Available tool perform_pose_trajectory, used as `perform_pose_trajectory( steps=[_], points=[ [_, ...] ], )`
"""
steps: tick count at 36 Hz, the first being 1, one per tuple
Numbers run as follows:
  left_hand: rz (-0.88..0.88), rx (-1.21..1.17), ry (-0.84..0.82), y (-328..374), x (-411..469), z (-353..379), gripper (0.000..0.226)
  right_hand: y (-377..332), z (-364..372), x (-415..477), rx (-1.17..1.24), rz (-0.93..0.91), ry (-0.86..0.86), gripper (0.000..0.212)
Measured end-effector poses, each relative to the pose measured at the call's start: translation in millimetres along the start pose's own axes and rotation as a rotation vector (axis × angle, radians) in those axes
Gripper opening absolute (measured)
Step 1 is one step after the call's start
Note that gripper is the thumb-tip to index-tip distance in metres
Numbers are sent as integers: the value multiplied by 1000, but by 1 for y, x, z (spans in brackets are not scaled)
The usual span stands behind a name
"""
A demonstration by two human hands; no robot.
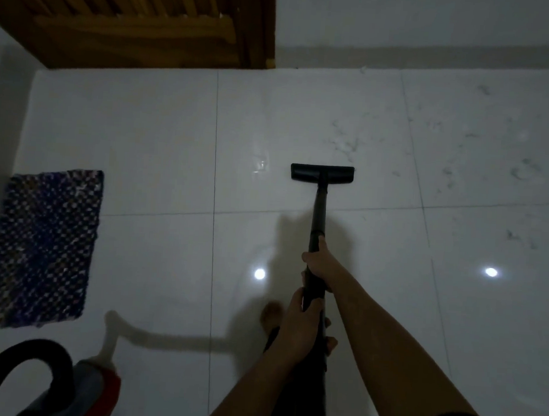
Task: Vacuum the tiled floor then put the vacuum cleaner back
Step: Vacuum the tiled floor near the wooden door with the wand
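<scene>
Head view, both hands on black vacuum pole (318, 210), right hand (319, 262) fingers wrapped higher up, left hand (298, 322) fingers wrapped lower, brush head (322, 173) flat on white tiled floor (161, 143), fluff (344, 144) just ahead, mat (42, 245) far left.

The vacuum cleaner body (63, 384), well to the left of the wand (317, 217), is cut off by the bottom and left edges, so only its black handle loop and a grey and red part show. Its pale hose (110, 342) is smeared with blur, and where it joins the wand cannot be told. The wand's lower stretch is lost in the dark behind the left hand (298, 318) and both forearms. A bare foot (271, 313) just left of the wand is half covered by the left arm and blurred. Up and left of the wand, the wooden door (134, 16) is cut by the top edge. The patterned mat (42, 245), far left of the wand, has a blurred near edge.
</scene>
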State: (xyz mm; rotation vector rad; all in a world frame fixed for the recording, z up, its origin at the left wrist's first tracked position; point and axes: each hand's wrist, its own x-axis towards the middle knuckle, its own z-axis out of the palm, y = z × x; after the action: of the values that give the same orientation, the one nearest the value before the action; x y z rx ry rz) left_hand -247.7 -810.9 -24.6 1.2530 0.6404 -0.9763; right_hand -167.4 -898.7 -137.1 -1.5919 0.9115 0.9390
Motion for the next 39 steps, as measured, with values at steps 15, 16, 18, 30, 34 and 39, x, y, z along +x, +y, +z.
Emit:
perform_pose_trajectory(
  steps=[15, 16, 18, 30, 34, 39],
  points=[
    [33, 72, 26, 142, 88, 14, 21, -141, -52, 68, 3, 14, 19, 79],
    [30, 72, 25, 151, 92, 15, 23, -148, -56, 73, -9, 5, 28, 79],
    [35, 66, 22, 167, 104, 19, 18, -164, -64, 81, -30, -11, 44, 78],
    [45, 37, 11, 250, 176, 57, 28, -247, -127, 136, -61, -67, 65, 75],
    [61, 64, 16, 273, 194, 72, 35, -270, -149, 153, -31, -79, 79, 74],
    [49, 1, 21, 300, 222, 91, 27, -296, -177, 174, -9, -112, 97, 75]
  ],
)
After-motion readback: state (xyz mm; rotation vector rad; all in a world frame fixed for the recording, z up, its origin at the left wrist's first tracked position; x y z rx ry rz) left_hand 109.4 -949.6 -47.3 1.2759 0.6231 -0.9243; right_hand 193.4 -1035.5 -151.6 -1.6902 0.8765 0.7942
